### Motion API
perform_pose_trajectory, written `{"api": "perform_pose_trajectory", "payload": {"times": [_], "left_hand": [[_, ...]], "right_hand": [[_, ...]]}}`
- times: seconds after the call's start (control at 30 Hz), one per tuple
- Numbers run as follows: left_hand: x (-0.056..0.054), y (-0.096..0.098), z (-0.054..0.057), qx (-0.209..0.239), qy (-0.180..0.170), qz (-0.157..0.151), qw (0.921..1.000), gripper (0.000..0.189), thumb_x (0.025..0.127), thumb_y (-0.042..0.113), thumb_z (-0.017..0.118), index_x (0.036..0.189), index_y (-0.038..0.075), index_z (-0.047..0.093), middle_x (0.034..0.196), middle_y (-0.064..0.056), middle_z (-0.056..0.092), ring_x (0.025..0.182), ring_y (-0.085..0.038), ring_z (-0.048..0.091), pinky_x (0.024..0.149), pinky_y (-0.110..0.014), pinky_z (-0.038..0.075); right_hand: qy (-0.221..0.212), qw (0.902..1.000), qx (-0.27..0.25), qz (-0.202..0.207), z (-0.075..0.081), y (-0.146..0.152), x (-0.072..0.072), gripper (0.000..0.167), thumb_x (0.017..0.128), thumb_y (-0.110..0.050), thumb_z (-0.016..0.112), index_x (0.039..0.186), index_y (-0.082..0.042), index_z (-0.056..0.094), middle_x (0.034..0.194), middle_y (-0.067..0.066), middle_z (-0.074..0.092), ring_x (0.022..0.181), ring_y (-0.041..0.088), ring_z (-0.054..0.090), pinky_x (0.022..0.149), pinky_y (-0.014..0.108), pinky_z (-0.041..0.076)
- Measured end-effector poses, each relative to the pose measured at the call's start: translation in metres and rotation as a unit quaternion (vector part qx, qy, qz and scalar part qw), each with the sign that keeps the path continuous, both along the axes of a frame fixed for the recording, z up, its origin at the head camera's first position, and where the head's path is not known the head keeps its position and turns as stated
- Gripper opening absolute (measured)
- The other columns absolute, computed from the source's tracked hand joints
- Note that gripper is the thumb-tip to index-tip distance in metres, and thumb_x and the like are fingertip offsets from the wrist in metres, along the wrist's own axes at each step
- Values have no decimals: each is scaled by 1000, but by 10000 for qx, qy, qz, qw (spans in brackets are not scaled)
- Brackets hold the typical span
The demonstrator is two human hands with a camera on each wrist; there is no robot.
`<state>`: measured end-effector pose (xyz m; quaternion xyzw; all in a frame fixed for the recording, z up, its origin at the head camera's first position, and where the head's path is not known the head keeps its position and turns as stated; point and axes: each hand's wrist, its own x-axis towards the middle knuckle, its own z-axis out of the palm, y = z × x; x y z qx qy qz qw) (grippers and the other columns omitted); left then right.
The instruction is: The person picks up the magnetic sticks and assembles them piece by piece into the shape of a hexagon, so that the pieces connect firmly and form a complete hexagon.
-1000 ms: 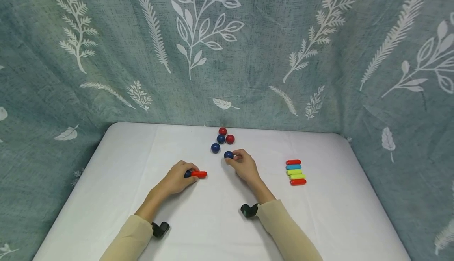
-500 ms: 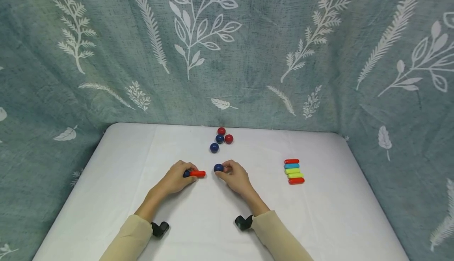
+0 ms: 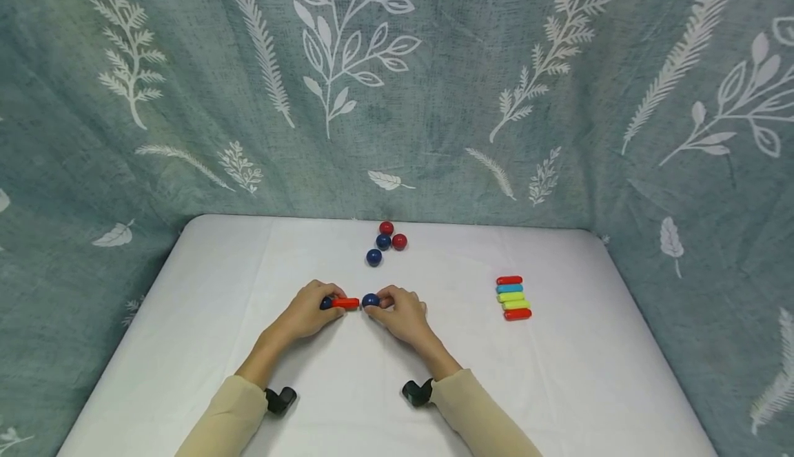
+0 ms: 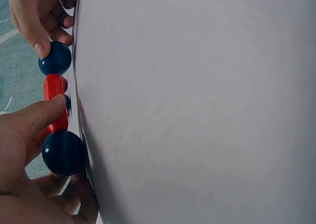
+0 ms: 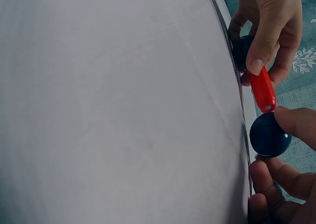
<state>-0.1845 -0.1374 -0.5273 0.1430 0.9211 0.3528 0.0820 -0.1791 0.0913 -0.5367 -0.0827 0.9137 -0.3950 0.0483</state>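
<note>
My left hand (image 3: 313, 310) pinches a red rod (image 3: 346, 302) between thumb and fingers. At the rod's left end sits a dark blue ball (image 4: 64, 153), joined to it and partly covered by that hand. My right hand (image 3: 402, 313) holds another dark blue ball (image 3: 371, 300) by thumb and fingertips, just off the rod's free right end. In the right wrist view the rod's end shows a small pale metallic tip close to this second ball (image 5: 270, 135); whether they touch I cannot tell.
Toward the table's far edge lie two red balls (image 3: 400, 241) and two blue balls (image 3: 374, 257). Several short rods (image 3: 511, 297) in red, blue and yellow-green form a stack-like row at the right. A patterned green cloth (image 3: 434, 98) hangs behind the white table (image 3: 589, 374).
My right hand has carried its blue ball left and nearer to me, up to the red rod's end. The left hand has stayed in place, gripping the rod.
</note>
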Motion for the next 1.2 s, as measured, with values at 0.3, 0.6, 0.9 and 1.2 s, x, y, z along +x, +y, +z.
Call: {"api": "perform_pose_trajectory", "payload": {"times": [0.3,0.6,0.9,1.2], "left_hand": [[2,-1,-2,-24,78,-20,10000,18,90,19,77,107,16,71,106,-7,59,101,-26,55,89,-48,45],[2,0,-1,5,64,1,10000,17,90,19,76,106,18,72,109,-8,59,102,-27,55,90,-50,45],[-1,1,1,-121,116,-65,9998,18,90,18,76,107,17,70,108,-8,58,102,-27,54,89,-49,44],[6,11,3,-798,457,-44,9957,28,90,28,76,117,24,70,116,-7,60,105,-30,55,81,-56,44]], "right_hand": [[-20,9999,138,-27,-4,-4,0,37,87,-44,76,106,-13,71,84,-9,62,85,19,49,78,43,28],[17,9999,119,-58,-3,-5,1,35,87,-43,77,104,-13,71,82,-9,62,84,19,48,77,43,27],[52,9999,74,-56,-1,-6,-2,36,87,-44,76,104,-12,70,82,-8,61,83,19,48,76,43,27],[10,10000,80,-6,1,-6,2,36,87,-45,76,102,-12,70,81,-8,60,82,18,48,76,43,27]]}}
